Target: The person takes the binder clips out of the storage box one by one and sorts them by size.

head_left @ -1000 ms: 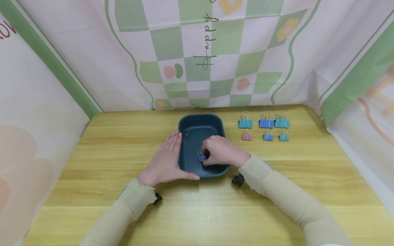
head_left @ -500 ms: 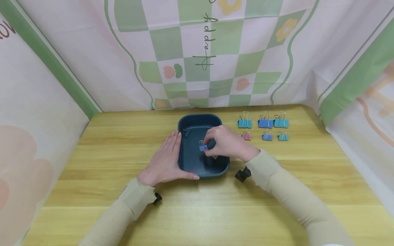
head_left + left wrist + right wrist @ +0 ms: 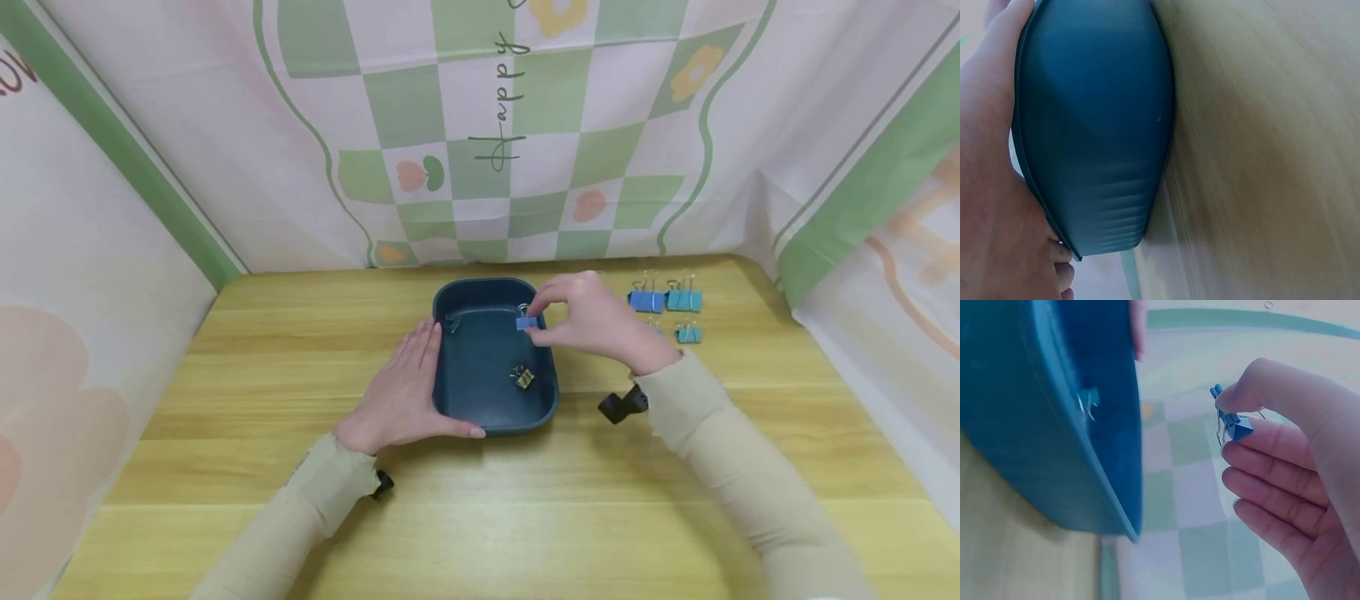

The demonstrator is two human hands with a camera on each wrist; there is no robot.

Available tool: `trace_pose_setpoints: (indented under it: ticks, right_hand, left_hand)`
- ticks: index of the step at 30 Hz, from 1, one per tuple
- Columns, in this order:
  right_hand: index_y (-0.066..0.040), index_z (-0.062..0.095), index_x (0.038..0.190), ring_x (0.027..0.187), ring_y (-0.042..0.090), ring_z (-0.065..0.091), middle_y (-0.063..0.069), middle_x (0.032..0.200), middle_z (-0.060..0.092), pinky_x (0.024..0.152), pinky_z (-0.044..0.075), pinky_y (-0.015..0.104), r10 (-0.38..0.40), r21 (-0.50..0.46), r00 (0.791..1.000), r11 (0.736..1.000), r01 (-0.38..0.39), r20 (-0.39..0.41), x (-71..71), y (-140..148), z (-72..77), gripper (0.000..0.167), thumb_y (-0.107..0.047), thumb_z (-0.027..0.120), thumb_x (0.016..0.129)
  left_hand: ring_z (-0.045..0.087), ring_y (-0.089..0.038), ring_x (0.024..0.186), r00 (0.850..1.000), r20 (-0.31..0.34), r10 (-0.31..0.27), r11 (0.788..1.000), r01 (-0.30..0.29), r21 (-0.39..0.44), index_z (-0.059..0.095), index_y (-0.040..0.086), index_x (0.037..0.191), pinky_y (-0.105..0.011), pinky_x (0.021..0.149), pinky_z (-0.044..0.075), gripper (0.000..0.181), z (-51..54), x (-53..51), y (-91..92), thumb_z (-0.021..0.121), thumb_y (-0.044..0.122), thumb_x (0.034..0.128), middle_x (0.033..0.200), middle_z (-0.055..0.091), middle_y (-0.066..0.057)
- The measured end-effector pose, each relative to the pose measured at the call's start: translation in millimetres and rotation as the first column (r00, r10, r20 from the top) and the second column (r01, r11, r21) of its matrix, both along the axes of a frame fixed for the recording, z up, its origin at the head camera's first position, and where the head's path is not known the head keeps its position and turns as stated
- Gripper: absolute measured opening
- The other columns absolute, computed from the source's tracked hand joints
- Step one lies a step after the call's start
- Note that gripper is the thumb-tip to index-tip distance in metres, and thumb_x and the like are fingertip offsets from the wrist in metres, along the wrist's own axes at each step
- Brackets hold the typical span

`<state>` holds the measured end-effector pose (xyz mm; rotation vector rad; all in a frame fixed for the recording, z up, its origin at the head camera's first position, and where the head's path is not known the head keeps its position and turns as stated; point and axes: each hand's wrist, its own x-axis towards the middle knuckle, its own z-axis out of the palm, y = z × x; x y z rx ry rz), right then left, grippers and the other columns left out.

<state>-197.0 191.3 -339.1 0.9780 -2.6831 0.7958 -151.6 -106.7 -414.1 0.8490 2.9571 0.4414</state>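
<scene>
A small blue binder clip [image 3: 527, 322] is pinched between thumb and fingers of my right hand [image 3: 600, 321], over the right rim of the dark blue tray [image 3: 480, 367]. In the right wrist view the clip [image 3: 1239, 428] is off the surface, its wire handles showing. My left hand [image 3: 397, 392] rests along the tray's left side with straight fingers, its thumb stretched along the near edge. Inside the tray lie a gold binder clip [image 3: 524, 379], right of the middle, and a dark clip [image 3: 453, 323] by the left wall.
Right of the tray stand a large blue clip [image 3: 647, 301], a large teal clip [image 3: 684, 301] and a small teal clip [image 3: 689, 334]. A small blue clip [image 3: 656, 328] is mostly behind my right hand. A patterned curtain [image 3: 480, 108] hangs behind the wooden table [image 3: 480, 517].
My right hand has lifted the small blue binder clip from the tray's floor and carried it up and right to the rim. The gold clip has come into view. My left hand stays put.
</scene>
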Motion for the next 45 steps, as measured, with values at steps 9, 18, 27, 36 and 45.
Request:
trace_pose_setpoints:
  ticks: [9, 18, 27, 36, 45]
  right_hand:
    - [-0.017, 0.080, 0.089, 0.056, 0.003, 0.065, -0.009, 0.092, 0.072, 0.059, 0.055, 0.023, -0.099, -0.092, 0.995, 0.991, 0.101, 0.020, 4.2, 35, 10.6, 0.014, -0.010, 0.086, 0.079]
    - [-0.014, 0.081, 0.086, 0.073, 0.011, 0.064, -0.006, 0.086, 0.075, 0.054, 0.038, 0.017, -0.143, -0.089, 0.979, 0.987, 0.131, -0.147, 3.6, 74, 3.3, 0.017, -0.011, 0.092, 0.073]
    - [-0.013, 0.080, 0.087, 0.097, 0.031, 0.070, 0.003, 0.094, 0.075, 0.088, 0.054, 0.053, -0.222, 0.021, 0.975, 0.975, 0.222, 0.026, 12.1, 100, -18.3, 0.014, -0.014, 0.090, 0.077]
    - [-0.013, 0.080, 0.091, 0.091, 0.028, 0.069, 0.001, 0.094, 0.075, 0.082, 0.057, 0.052, -0.236, 0.083, 0.955, 0.971, 0.224, 0.179, 14.7, 115, -61.0, 0.016, -0.017, 0.089, 0.079]
    - [-0.015, 0.080, 0.087, 0.084, 0.018, 0.066, -0.005, 0.090, 0.073, 0.077, 0.056, 0.043, -0.202, 0.074, 0.960, 0.979, 0.191, 0.194, 16.1, 116, -87.4, 0.014, -0.016, 0.091, 0.078]
  left_hand:
    - [-0.005, -0.024, 0.154, 1.000, -0.014, 0.002, 1.000, -0.002, -0.020, 0.001, -0.001, 0.161, -0.037, 0.123, 0.006, 0.154, -1.2, 0.1, -0.3, 0.048, 0.104, 0.0578, 0.169, -0.001, -0.018]
    - [-0.006, -0.023, 0.154, 1.000, -0.018, 0.002, 1.000, -0.003, -0.025, 0.002, -0.001, 0.161, -0.037, 0.123, 0.005, 0.154, -0.5, 0.5, -0.2, 0.047, 0.104, 0.0578, 0.169, -0.003, -0.017]
    - [-0.006, -0.023, 0.154, 1.000, -0.028, -0.004, 0.999, 0.003, -0.035, 0.003, -0.002, 0.161, -0.037, 0.123, 0.004, 0.153, 0.0, 0.4, -0.4, 0.046, 0.104, 0.0592, 0.168, -0.002, -0.018]
    - [-0.006, -0.024, 0.154, 1.000, -0.022, -0.003, 0.999, 0.002, -0.046, 0.003, -0.001, 0.162, -0.038, 0.123, 0.005, 0.153, -0.1, -0.2, -0.8, 0.045, 0.104, 0.0590, 0.168, -0.002, -0.017]
    - [-0.006, -0.023, 0.154, 1.000, -0.020, 0.002, 0.999, -0.003, -0.049, 0.002, 0.000, 0.162, -0.037, 0.123, 0.005, 0.153, -1.5, -1.3, -0.3, 0.045, 0.104, 0.0584, 0.168, -0.002, -0.017]
